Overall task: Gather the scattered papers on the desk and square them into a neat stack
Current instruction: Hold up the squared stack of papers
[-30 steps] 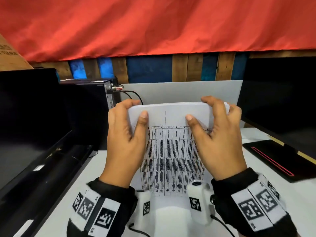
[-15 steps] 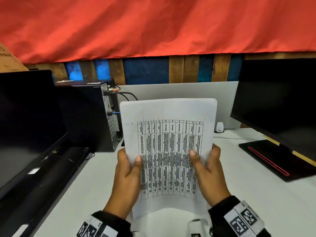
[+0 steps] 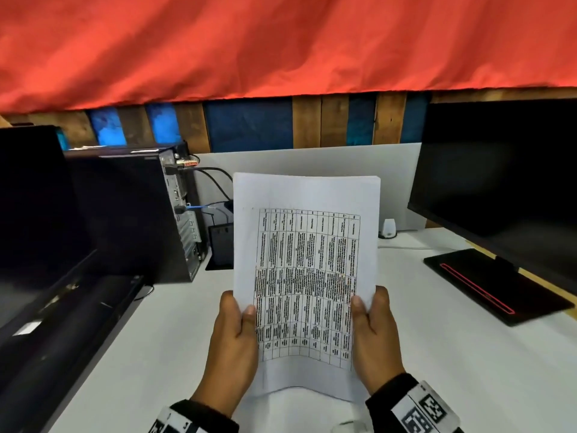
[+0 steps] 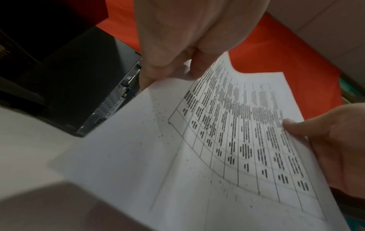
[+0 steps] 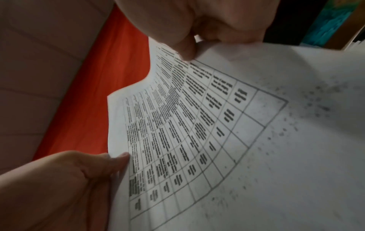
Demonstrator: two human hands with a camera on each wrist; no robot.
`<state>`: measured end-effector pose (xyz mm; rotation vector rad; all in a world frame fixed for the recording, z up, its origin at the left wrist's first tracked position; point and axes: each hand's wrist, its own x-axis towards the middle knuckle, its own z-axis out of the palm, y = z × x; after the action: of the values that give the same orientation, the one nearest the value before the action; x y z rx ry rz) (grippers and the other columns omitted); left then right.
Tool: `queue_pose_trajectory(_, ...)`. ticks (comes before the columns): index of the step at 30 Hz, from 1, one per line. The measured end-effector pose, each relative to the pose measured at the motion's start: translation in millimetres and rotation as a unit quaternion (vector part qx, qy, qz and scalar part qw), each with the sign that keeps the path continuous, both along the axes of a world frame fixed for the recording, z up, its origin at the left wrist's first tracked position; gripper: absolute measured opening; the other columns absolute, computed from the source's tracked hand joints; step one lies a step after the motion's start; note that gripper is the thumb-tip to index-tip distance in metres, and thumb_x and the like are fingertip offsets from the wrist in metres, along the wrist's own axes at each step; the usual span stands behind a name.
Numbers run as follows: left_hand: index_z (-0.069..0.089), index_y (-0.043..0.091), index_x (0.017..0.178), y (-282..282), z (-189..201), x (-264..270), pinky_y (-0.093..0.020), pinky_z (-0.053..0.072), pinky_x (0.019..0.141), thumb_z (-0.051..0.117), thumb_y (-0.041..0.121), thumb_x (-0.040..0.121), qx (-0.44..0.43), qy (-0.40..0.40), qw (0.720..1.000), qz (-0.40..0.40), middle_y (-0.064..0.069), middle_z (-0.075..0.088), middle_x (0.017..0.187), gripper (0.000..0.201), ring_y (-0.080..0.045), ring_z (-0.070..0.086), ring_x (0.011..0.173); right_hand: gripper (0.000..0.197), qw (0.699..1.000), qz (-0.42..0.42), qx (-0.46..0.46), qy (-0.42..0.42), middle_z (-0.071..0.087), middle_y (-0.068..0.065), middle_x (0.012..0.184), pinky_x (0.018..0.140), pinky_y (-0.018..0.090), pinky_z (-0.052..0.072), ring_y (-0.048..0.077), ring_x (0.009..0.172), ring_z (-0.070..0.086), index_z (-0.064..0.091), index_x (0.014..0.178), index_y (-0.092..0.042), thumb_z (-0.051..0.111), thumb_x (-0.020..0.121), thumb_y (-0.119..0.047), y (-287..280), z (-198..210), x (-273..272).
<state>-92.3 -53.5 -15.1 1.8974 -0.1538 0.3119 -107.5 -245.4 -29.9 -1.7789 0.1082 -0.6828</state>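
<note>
A stack of white papers [image 3: 307, 276] with a printed table on its top sheet stands nearly upright over the white desk [image 3: 452, 354], its lower edge bowed. My left hand [image 3: 232, 342] grips the stack's lower left side, thumb on the front. My right hand [image 3: 376, 339] grips the lower right side the same way. In the left wrist view the papers [image 4: 197, 148] run from my left hand [image 4: 177, 46] across to my right hand [image 4: 339, 140]. In the right wrist view my right hand [image 5: 197, 28] pinches the papers [image 5: 227, 132], and my left hand [image 5: 69, 179] holds the far edge.
A dark monitor [image 3: 37, 214] and a black computer tower [image 3: 131, 214] with cables stand on the left. Another monitor [image 3: 505, 189] with its flat black base [image 3: 496, 285] is on the right. A white divider panel [image 3: 312, 160] stands behind, with a small white object [image 3: 388, 228] near it.
My hands have slid from the stack's top edge down to its lower sides. The stack now stands taller and a little farther from me.
</note>
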Motion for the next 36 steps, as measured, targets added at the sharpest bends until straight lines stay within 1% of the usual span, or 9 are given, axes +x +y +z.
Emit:
queue_pose_trajectory(7,0.042,0.015,0.089,-45.0,25.9,54.9,-0.007,0.04,0.053,0.038,0.01,0.104,0.039,0.066,0.996,-0.053,0.001,0.055,0.087,0.016,-0.006,0.048,0.072,0.011,0.997,-0.034,0.024,0.069,0.062,-0.006,0.085,0.052,0.006,0.042,0.004,0.073,0.057,0.052,0.103,-0.015,0.049,0.097,-0.007,-59.4,26.7,50.4)
queue_pose_trajectory(15,0.042,0.006,0.103,-122.4,17.7,106.2,-0.025,0.039,0.075,0.04,0.011,0.101,0.07,0.257,0.958,-0.109,-0.007,0.052,0.106,0.006,-0.018,0.05,0.09,0.017,0.955,-0.125,-0.046,0.265,0.061,0.01,0.091,0.068,0.029,0.045,0.025,0.079,0.056,0.057,0.109,-0.005,0.053,0.092,-0.005,-143.9,37.1,85.6)
queue_pose_trajectory(19,0.039,0.014,0.079,-147.7,15.1,106.7,-0.03,0.048,0.07,0.045,0.01,0.098,0.13,0.37,0.909,-0.141,-0.001,0.045,0.084,0.02,-0.019,0.049,0.078,0.024,0.909,-0.137,-0.08,0.385,0.062,0.014,0.09,0.078,0.033,0.049,0.028,0.081,0.056,0.06,0.11,0.001,0.056,0.087,-0.004,-177.8,30.7,82.9)
queue_pose_trajectory(21,0.033,0.023,0.07,-157.7,12.8,106.5,-0.034,0.058,0.079,0.05,0.01,0.095,0.147,0.421,0.883,-0.146,0.001,0.044,0.076,0.033,-0.021,0.054,0.072,0.027,0.886,-0.124,-0.096,0.436,0.063,0.018,0.097,0.076,0.029,0.045,0.029,0.083,0.056,0.059,0.113,0.002,0.055,0.087,-0.003,-188.5,30.5,76.9)
queue_pose_trajectory(23,0.033,0.023,0.069,-166.5,11.3,106.3,-0.03,0.059,0.075,0.053,0.011,0.094,0.182,0.456,0.857,-0.154,0.001,0.047,0.073,0.034,-0.017,0.056,0.064,0.038,0.862,-0.121,-0.1,0.482,0.061,0.021,0.117,0.087,0.031,0.044,0.034,0.104,0.058,0.053,0.126,0.001,0.054,0.089,-0.005,-196.2,30.2,71.6)
queue_pose_trajectory(25,0.035,0.02,0.068,-172.4,7.8,104.4,-0.025,0.059,0.064,0.053,0.009,0.095,0.189,0.471,0.846,-0.162,-0.001,0.051,0.074,0.034,-0.015,0.057,0.059,0.049,0.841,-0.113,-0.105,0.519,0.051,0.019,0.138,0.102,0.032,0.038,0.033,0.126,0.05,0.043,0.139,-0.001,0.053,0.091,-0.011,-201.6,23.8,67.5)
queue_pose_trajectory(29,0.037,0.017,0.067,-180.3,-1.5,105.8,-0.021,0.057,0.058,0.054,0.005,0.094,0.229,0.484,0.824,-0.186,-0.005,0.058,0.082,0.034,-0.016,0.062,0.063,0.044,0.814,-0.1,-0.13,0.558,0.054,0.018,0.133,0.095,0.03,0.041,0.032,0.12,0.054,0.048,0.132,-0.001,0.052,0.094,-0.022,-211.2,13.6,64.2)
queue_pose_trajectory(33,0.052,0.01,0.07,-176.4,-12.7,116.4,-0.034,0.061,0.077,0.058,0.005,0.088,0.257,0.493,0.803,-0.215,-0.01,0.067,0.084,0.02,-0.025,0.072,0.08,0.049,0.798,-0.083,-0.152,0.577,0.051,0.016,0.139,0.1,0.031,0.041,0.03,0.124,0.052,0.045,0.135,-0.003,0.057,0.092,-0.021,-220.6,6.5,67.4)
queue_pose_trajectory(36,0.059,0.006,0.086,-171.9,2.8,120.4,-0.019,0.055,0.059,0.055,0.006,0.094,0.277,0.482,0.799,-0.23,-0.011,0.062,0.099,0.009,-0.017,0.064,0.07,0.048,0.792,-0.073,-0.169,0.583,0.052,0.014,0.138,0.1,0.032,0.042,0.029,0.124,0.053,0.047,0.133,-0.005,0.058,0.091,-0.026,-228.0,-2.9,70.4)
